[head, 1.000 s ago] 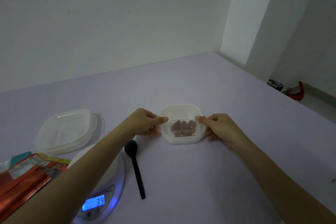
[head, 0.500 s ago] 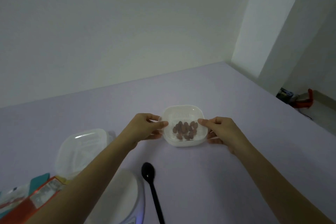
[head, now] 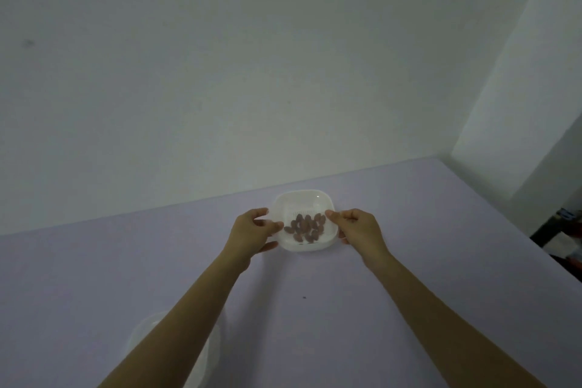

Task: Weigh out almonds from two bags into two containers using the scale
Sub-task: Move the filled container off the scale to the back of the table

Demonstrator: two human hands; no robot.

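Observation:
A white square container (head: 300,198) holds several brown almonds (head: 305,227) and sits far out on the lilac table (head: 409,230), close to the wall. My left hand (head: 252,231) grips its left rim, thumb on top. My right hand (head: 359,228) grips the right rim the same way. A second white container (head: 214,346) lies near the bottom left, mostly hidden under my left forearm. The scale, the bags and the spoon are out of view.
The wall rises just behind the container. The table's right edge (head: 516,230) runs diagonally, with dark items on the floor beyond it (head: 563,230). A small dark speck (head: 304,297) lies on the table between my arms.
Both hands have pushed the almond container farther away toward the wall. The view has tilted up, so the scale, spoon and bags have dropped out of sight.

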